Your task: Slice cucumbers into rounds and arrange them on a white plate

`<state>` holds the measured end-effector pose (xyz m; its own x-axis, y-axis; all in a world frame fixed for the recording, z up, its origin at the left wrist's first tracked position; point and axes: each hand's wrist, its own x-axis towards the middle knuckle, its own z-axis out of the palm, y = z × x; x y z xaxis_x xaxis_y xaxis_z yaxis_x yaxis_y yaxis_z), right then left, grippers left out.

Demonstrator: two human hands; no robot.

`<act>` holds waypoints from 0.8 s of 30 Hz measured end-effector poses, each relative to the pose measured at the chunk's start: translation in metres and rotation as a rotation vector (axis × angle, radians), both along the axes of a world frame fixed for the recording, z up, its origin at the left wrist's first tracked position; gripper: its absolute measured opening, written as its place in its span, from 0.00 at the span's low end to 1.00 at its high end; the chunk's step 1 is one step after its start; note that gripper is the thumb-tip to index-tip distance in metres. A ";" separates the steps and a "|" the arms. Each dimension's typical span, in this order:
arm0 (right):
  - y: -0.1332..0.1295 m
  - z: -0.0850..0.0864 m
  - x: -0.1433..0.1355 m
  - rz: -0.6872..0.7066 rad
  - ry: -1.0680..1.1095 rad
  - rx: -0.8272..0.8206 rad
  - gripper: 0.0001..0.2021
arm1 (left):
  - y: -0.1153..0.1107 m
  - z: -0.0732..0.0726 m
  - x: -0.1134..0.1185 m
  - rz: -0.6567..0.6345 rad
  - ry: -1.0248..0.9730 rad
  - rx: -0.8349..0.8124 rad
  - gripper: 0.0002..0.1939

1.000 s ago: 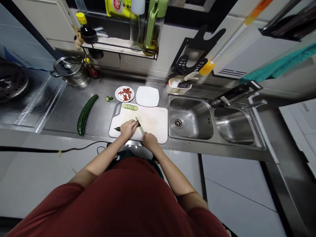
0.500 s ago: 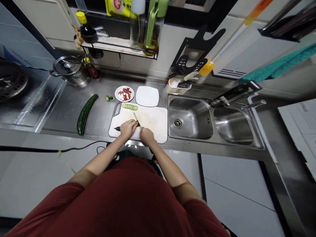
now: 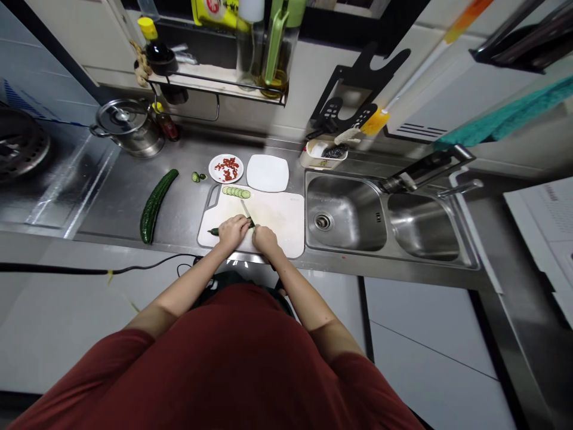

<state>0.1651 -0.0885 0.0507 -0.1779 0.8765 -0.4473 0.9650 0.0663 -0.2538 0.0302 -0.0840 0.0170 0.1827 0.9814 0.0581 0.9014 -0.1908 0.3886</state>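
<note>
On the white cutting board (image 3: 282,224), my left hand (image 3: 233,231) is closed over a dark green cucumber (image 3: 213,231), whose left end sticks out past my fingers. My right hand (image 3: 265,240) grips a knife (image 3: 245,208) by its handle, which my fist hides. The blade points up and to the left, against the cucumber's right end beside my left fingertips. Overlapping cucumber slices (image 3: 236,192) lie in a row along the board's top edge. A second, whole cucumber (image 3: 156,206) rests on the steel counter to the left.
Behind the board stand a plate of chopped red pieces (image 3: 226,168) and a white square plate (image 3: 267,173). Small cucumber ends (image 3: 198,177) lie left of them. A double sink (image 3: 344,215) adjoins the board's right side. A lidded pot (image 3: 129,128) is at the back left.
My right hand and the knife have shifted slightly up and to the left. My left hand stays on the cucumber, almost unmoved.
</note>
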 end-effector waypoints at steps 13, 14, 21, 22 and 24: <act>-0.029 -0.003 0.012 -0.037 -0.036 -0.042 0.13 | -0.001 0.001 0.000 0.008 -0.022 0.000 0.16; -0.033 -0.004 0.014 -0.040 -0.038 -0.051 0.13 | -0.001 0.001 0.000 0.010 -0.023 -0.001 0.16; -0.044 -0.001 0.023 -0.040 -0.048 -0.084 0.13 | -0.002 0.002 0.001 0.006 -0.030 0.006 0.15; -0.042 -0.001 0.022 -0.042 -0.049 -0.085 0.13 | -0.002 0.002 0.001 0.007 -0.030 0.004 0.15; -0.037 -0.001 0.018 -0.044 -0.048 -0.084 0.13 | -0.001 0.002 0.001 0.010 -0.024 0.004 0.15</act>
<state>0.1832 -0.1256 0.0496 -0.1161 0.8420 -0.5268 0.9777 0.0035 -0.2098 0.0309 -0.0854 0.0190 0.1715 0.9829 0.0665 0.8937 -0.1837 0.4093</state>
